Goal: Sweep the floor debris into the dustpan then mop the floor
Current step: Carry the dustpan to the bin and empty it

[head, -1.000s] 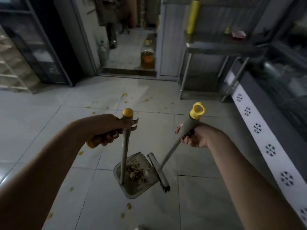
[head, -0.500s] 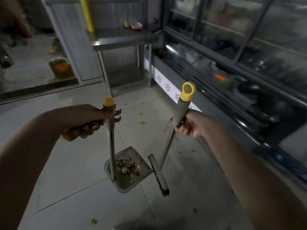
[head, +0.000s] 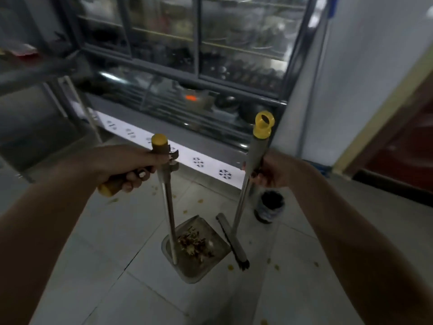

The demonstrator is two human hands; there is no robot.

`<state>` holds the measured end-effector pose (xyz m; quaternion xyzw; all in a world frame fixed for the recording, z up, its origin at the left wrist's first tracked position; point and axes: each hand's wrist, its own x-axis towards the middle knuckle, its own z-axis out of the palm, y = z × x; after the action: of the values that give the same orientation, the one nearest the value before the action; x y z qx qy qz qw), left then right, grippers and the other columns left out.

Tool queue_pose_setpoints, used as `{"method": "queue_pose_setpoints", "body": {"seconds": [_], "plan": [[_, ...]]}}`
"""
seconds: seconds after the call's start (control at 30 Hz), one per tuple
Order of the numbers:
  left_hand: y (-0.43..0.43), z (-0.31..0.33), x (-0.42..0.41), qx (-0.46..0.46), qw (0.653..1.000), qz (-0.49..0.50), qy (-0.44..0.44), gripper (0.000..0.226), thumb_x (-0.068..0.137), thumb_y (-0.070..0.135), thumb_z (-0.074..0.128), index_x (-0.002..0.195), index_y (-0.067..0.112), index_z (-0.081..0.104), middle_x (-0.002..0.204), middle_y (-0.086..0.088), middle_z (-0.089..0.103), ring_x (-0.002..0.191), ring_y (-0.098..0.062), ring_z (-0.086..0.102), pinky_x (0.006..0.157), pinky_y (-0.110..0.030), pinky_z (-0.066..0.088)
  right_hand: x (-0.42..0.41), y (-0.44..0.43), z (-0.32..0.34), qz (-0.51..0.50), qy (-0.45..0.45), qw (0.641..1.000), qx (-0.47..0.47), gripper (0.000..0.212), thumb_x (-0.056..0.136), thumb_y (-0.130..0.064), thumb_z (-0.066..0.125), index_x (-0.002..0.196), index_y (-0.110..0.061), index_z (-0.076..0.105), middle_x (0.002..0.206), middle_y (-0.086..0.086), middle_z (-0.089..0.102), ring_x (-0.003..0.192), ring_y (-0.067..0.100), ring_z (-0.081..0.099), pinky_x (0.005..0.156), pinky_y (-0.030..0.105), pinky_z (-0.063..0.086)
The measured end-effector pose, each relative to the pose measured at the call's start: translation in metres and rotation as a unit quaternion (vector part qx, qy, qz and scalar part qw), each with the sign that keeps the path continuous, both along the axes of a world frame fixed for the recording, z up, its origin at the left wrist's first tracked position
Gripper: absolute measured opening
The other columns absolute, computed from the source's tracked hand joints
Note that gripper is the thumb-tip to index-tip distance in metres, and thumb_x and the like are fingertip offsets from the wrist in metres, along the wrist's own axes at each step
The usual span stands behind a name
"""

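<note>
The left hand curls tight around the yellow-capped handle of the long-stemmed metal dustpan, which holds brown debris. The right hand clasps the grey yellow-ringed broom, its head just beside the pan's right edge.

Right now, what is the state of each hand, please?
Left hand: closed, gripping the dustpan handle.
Right hand: closed, gripping the broom handle.
</note>
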<state>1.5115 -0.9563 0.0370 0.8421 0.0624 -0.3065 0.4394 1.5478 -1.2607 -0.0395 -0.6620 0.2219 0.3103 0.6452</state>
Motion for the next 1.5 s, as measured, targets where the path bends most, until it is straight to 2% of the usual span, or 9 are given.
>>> {"method": "queue_pose_setpoints", "body": {"seconds": [0.1,0.2,0.3,0.47,0.67,0.77,1.17,1.3,1.5], "plan": [[-0.036,0.004,0.015,-0.009,0.998,-0.067,0.0,0.039,0.079,0.044,0.064,0.07,0.009,0.048,0.047,0.0,0.036,0.031,-0.009,0.031,0.03,-0.02,0.03,-0.021,-0.04,0.008,-0.078,-0.007,0.997,0.019,0.035,0.097,-0.031,0.043,0.076,-0.008,0.061,0.057,0.005,0.06,0.038,0.012,0.049,0.03,0.013,0.036],[-0.074,0.008,0.025,-0.004,0.991,-0.135,0.004,0.04,0.08,0.044,0.063,0.069,0.009,0.048,0.046,0.001,0.036,0.03,-0.008,0.031,0.03,-0.019,0.03,-0.047,-0.077,0.016,-0.122,-0.003,0.992,0.018,0.031,0.095,-0.03,0.045,0.076,-0.01,0.058,0.047,0.005,0.057,0.028,0.009,0.045,0.029,0.01,0.034],[-0.112,0.012,0.03,0.005,0.981,-0.193,-0.021,0.039,0.084,0.042,0.061,0.066,0.01,0.047,0.043,0.002,0.037,0.03,-0.008,0.032,0.03,-0.019,0.031,-0.075,-0.109,0.021,-0.16,-0.013,0.987,0.02,0.029,0.094,-0.027,0.045,0.075,-0.008,0.056,0.047,0.005,0.052,0.027,0.008,0.041,0.029,0.009,0.031],[-0.181,0.026,0.02,0.004,0.968,-0.252,-0.023,0.035,0.086,0.038,0.061,0.07,0.01,0.047,0.042,0.003,0.037,0.029,-0.007,0.031,0.031,-0.016,0.029,-0.12,-0.161,0.029,-0.256,-0.056,0.964,0.041,0.026,0.096,-0.022,0.042,0.08,-0.008,0.056,0.063,0.007,0.053,0.028,0.008,0.043,0.029,0.01,0.034],[-0.268,0.033,0.013,0.032,0.953,-0.301,-0.027,0.034,0.087,0.039,0.059,0.075,0.008,0.051,0.041,0.003,0.039,0.03,-0.006,0.033,0.033,-0.014,0.03,-0.149,-0.235,0.026,-0.269,-0.041,0.961,0.044,0.038,0.097,-0.033,0.039,0.082,-0.005,0.059,0.048,0.005,0.054,0.029,0.007,0.043,0.029,0.009,0.034],[-0.323,0.031,0.012,0.047,0.944,-0.326,-0.03,0.036,0.084,0.042,0.06,0.074,0.008,0.052,0.042,0.002,0.04,0.031,-0.007,0.034,0.032,-0.019,0.031,-0.159,-0.282,0.019,-0.271,-0.031,0.96,0.056,0.044,0.099,-0.037,0.038,0.08,-0.004,0.06,0.046,0.004,0.052,0.028,0.007,0.043,0.028,0.01,0.035],[-0.494,0.047,0.025,0.073,0.931,-0.354,-0.047,0.038,0.084,0.042,0.062,0.066,0.011,0.05,0.045,0.0,0.039,0.035,-0.011,0.033,0.036,-0.019,0.032,-0.172,-0.453,0.032,-0.261,-0.04,0.963,0.055,0.042,0.099,-0.041,0.034,0.082,-0.007,0.052,0.046,0.006,0.05,0.029,0.007,0.042,0.029,0.01,0.035],[-0.542,0.049,0.034,0.078,0.93,-0.358,-0.043,0.036,0.084,0.037,0.063,0.065,0.011,0.048,0.043,0.0,0.039,0.034,-0.011,0.032,0.035,-0.021,0.031,-0.156,-0.493,0.033,-0.282,-0.03,0.959,0.013,0.039,0.098,-0.04,0.037,0.079,-0.008,0.05,0.042,0.006,0.049,0.026,0.008,0.042,0.028,0.009,0.034],[-0.625,0.043,0.078,0.082,0.92,-0.381,-0.05,0.033,0.086,0.035,0.061,0.068,0.01,0.05,0.044,0.001,0.042,0.032,-0.009,0.034,0.034,-0.019,0.033,-0.112,-0.565,0.033,-0.313,-0.025,0.95,-0.004,0.036,0.097,-0.036,0.037,0.078,-0.007,0.048,0.06,0.008,0.044,0.026,0.011,0.044,0.029,0.009,0.034]]}}
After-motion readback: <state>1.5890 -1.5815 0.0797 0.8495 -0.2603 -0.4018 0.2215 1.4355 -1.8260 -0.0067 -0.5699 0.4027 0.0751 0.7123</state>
